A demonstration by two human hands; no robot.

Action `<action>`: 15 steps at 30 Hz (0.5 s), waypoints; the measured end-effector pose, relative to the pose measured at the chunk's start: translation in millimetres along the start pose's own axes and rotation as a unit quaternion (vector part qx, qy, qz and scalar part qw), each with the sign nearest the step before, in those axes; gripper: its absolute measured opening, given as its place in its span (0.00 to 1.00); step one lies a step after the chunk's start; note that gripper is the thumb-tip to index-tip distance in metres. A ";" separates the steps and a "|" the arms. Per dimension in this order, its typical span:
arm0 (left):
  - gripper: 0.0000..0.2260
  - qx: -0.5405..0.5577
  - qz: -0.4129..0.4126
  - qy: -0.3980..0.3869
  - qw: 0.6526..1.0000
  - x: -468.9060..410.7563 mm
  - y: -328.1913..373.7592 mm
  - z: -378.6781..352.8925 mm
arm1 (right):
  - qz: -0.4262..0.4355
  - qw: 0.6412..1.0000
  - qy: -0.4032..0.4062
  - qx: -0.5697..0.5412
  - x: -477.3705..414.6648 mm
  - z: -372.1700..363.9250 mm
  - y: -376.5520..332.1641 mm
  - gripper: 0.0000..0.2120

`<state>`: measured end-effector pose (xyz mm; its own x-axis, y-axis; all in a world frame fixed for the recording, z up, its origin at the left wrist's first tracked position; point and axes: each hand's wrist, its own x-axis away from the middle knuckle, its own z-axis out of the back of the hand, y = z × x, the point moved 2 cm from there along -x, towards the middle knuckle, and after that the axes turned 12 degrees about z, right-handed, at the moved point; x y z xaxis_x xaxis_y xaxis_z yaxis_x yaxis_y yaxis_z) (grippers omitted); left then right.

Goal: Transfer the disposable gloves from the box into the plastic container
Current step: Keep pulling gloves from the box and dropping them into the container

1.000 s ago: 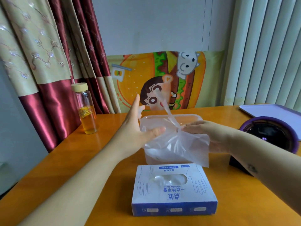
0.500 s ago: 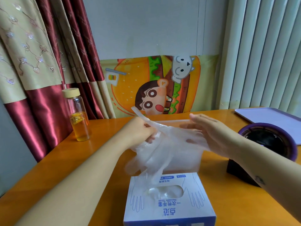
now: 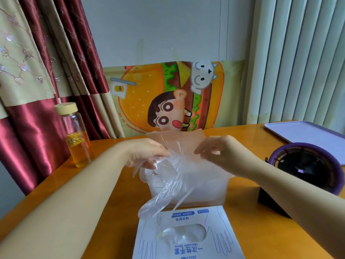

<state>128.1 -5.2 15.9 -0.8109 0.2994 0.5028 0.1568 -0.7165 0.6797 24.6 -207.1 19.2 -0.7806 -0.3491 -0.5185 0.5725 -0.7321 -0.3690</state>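
Left hand [image 3: 147,156] and right hand [image 3: 222,156] both pinching one clear glove [image 3: 168,193], stretched between them. Just below my hands, the plastic container [image 3: 211,191] is half hidden behind the film. Nearer me, the box [image 3: 220,240] runs off frame, with blue print 一次性手套 upside down.

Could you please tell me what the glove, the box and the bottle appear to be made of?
The glove: thin clear plastic film, glossy and crinkled. The box: apparently matte printed cardboard. The bottle: clear, likely glass, with shiny highlights.
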 end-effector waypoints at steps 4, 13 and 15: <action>0.09 -0.118 -0.017 0.137 0.983 -5.6 9.2 12.1 | -0.098 0.995 0.004 0.016 -19.7 3.4 16.2 0.11; 0.12 -0.356 -0.227 0.290 0.859 21.6 48.6 -39.3 | -0.174 0.967 -0.106 0.156 -31.7 -26.3 50.2 0.20; 0.14 -0.442 -0.143 0.185 0.866 10.9 43.2 -55.2 | -0.186 0.959 -0.125 0.173 -36.1 -30.2 53.3 0.21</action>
<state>94.9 -67.7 21.3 -0.8959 0.4395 0.0645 -0.4409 -0.8975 -0.0083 90.9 -215.8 -5.1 -0.9755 -0.1230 -0.1824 0.1579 -0.9687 -0.1914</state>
